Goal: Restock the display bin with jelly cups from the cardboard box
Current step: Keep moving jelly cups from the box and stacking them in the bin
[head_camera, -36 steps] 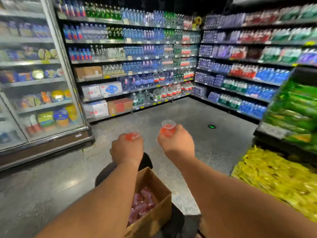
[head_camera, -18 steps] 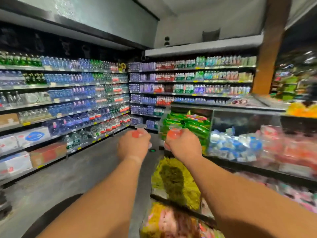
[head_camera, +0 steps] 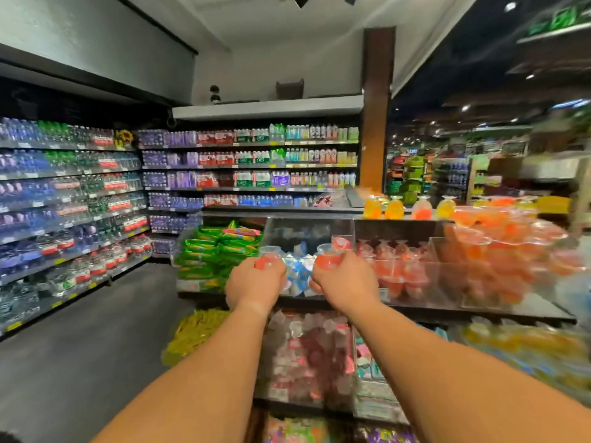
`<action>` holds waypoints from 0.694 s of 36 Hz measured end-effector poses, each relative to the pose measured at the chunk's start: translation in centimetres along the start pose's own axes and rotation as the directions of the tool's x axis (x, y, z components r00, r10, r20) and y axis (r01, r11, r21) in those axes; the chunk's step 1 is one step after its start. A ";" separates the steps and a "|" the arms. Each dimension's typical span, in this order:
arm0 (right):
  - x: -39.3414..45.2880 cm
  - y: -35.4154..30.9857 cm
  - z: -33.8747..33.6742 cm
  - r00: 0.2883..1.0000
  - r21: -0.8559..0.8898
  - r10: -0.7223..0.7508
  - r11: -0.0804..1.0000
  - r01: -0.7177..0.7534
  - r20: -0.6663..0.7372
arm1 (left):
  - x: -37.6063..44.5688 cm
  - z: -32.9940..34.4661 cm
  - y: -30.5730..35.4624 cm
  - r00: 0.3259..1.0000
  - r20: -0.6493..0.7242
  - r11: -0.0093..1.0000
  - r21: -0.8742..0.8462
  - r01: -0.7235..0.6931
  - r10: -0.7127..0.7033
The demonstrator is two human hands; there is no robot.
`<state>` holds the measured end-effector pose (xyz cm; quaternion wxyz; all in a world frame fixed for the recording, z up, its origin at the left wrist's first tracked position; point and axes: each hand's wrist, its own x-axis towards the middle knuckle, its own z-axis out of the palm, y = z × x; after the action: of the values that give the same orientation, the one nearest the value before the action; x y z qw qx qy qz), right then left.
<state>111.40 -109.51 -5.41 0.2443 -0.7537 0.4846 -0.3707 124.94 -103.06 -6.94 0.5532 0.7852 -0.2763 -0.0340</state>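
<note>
I see my left hand (head_camera: 254,281) gripping a red jelly cup (head_camera: 266,261) and my right hand (head_camera: 343,279) gripping red jelly cups (head_camera: 331,255), both raised before the clear display bin (head_camera: 399,273) of red cups.

Brightness: the shop is lit evenly, with the ceiling (head_camera: 281,24) washed pale and the far hall at the right left dark.
Light sources: small ceiling spots (head_camera: 465,108) are seen as white dots in the dark hall.
Shadows: only soft shade is cast on the floor (head_camera: 80,362).
Blur: the right side is smeared by motion, the orange cups (head_camera: 499,251) most of all.
Sharpness: the forearms and hands are rendered fairly clearly.
Distortion: the bottle shelves (head_camera: 64,203) at the left edge are bowed by the wide lens.
</note>
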 end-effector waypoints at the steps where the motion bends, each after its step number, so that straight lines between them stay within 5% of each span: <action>1: 0.3 0.7 -1.0 1.000 -0.008 0.000 1.000 -0.001 -0.018 | -0.3 1.1 0.8 1.000 0.018 1.000 -0.005 -0.005 0.005; 16: 4.9 9.6 -8.3 0.958 -0.032 0.184 0.980 -0.196 -0.221 | -0.7 13.8 6.3 0.961 0.253 0.992 -0.079 -0.094 0.111; 25: 8.8 12.2 -9.8 0.970 -0.063 0.170 0.981 -0.183 -0.172 | 0.0 18.1 7.8 0.965 0.245 0.993 -0.096 -0.075 0.096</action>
<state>99.16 -122.58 -5.49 0.2053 -0.6831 0.5827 -0.3895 115.38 -120.30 -6.95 0.5483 0.7376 -0.3753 -0.1201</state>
